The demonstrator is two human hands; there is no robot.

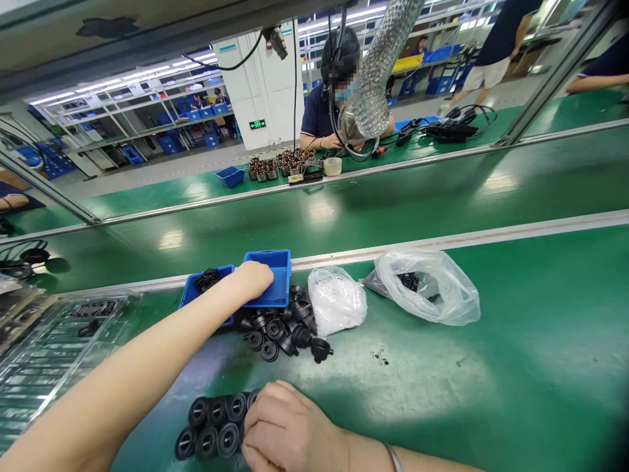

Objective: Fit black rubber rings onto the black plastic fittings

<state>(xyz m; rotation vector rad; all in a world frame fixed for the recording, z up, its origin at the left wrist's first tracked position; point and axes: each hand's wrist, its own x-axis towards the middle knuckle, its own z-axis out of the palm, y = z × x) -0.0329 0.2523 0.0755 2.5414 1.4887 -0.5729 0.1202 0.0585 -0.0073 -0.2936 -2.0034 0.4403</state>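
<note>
The left hand (253,280) lies curled over a blue plastic bin (280,262); the right hand (278,429), grip unclear, presses against black rubber grommets (216,425).

Green assembly-line belt (515,380): black rubber grommets (275,334), blue plastic bins (280,278), two clear plastic bags (422,288).

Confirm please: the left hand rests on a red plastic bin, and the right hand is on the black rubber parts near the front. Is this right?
The bin is wrong: the head view shows the left hand resting on a blue plastic bin, not a red one. The right hand is on the black rubber parts near the front, as you said.
</note>
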